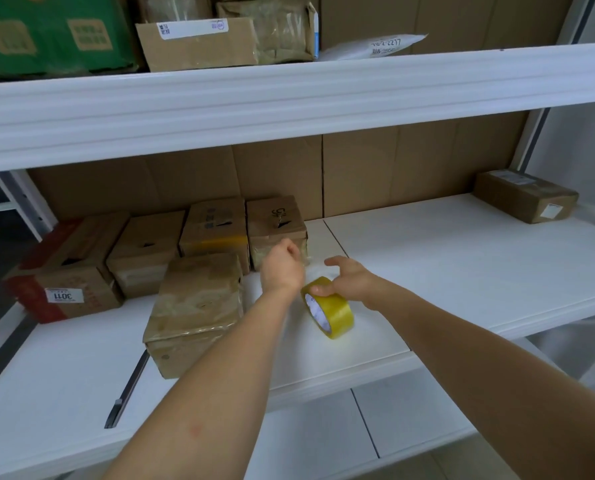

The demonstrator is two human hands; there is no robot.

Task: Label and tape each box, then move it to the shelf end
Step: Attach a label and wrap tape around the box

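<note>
Right hand (349,280) grip clamped on one tape roll (329,308); left hand (284,265) grip curled, pinching tape; six boxes (193,306) on shelf (462,271).

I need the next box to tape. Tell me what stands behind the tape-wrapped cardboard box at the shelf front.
Behind the tape-wrapped cardboard box stands a row of brown cardboard boxes against the cardboard backing. Their lower fronts are partly hidden.

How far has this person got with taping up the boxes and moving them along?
Looks early. One box already sits alone at the shelf's far right end. Right now the right hand holds the yellow tape roll while the left hand seems to pull a strip from it. Five boxes remain grouped on the left, the nearest one pulled forward.
</note>
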